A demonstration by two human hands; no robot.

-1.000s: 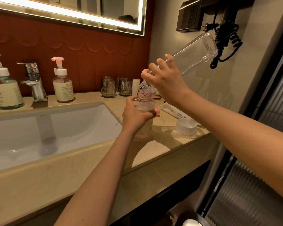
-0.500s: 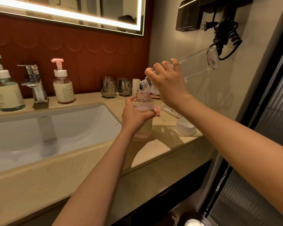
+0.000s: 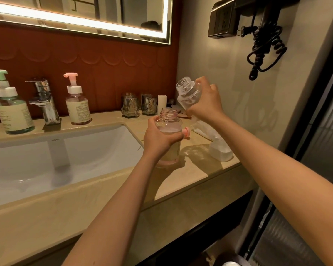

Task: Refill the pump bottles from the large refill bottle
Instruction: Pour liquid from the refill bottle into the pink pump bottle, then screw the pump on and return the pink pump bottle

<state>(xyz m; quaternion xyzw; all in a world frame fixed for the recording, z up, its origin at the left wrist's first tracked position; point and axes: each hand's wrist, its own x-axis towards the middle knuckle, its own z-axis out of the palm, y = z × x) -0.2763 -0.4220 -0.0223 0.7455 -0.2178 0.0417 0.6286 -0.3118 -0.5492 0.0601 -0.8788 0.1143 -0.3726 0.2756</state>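
Note:
My left hand [image 3: 160, 138] grips an uncapped pump bottle [image 3: 170, 122] that stands on the counter to the right of the sink, with pale liquid inside. A pink pump part [image 3: 186, 132] shows just behind my fingers. My right hand [image 3: 205, 101] holds the large clear refill bottle [image 3: 188, 93] by its shoulder. Its open mouth points up and to the left, above and to the right of the pump bottle's neck. Its lower end reaches down towards the counter behind my wrist.
A pink-topped pump bottle [image 3: 77, 107] and a green-topped one [image 3: 10, 112] flank the faucet [image 3: 44, 101] behind the sink [image 3: 69, 156]. Two glasses [image 3: 131, 106] and a white tube [image 3: 161, 103] stand at the back. A coiled cord [image 3: 265, 47] hangs on the right wall.
My right hand has swung the refill bottle from mouth-down over the pump bottle's neck to mouth-up, its base dropping from near the cord to the counter. My left hand stayed put.

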